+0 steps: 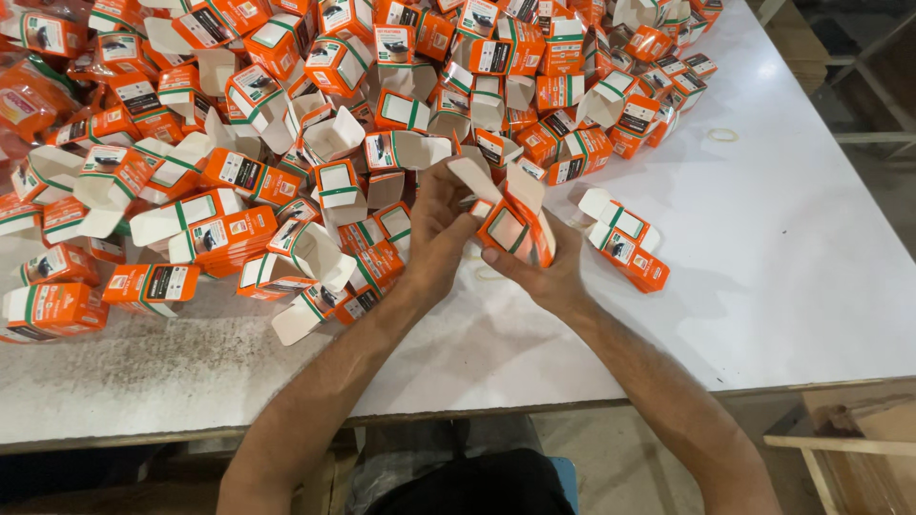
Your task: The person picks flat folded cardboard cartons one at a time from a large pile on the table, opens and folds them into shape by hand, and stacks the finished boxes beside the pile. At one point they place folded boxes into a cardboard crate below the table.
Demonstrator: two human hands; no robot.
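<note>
Both hands, left hand [434,234] and right hand [544,272], are gripping one orange box [510,229], fingers closed; pressing flaps squarely is keeping folds neat.

This was a packing workshop or small factory floor rather than a home. A broad white laminate table [782,248], scuffed and grimy along its near edge, carried a sprawling heap of small orange-and-white folded cardboard cartons [286,124], dozens of one identical kind, many with flaps open and unassembled. A loose pale rubber band [722,134] lay on the bare surface. Beyond the table's far corner stood rough bare wooden framing [859,86], and a raw plywood crate [859,439] sat beside the table on a dusty concrete floor [620,458].
</note>
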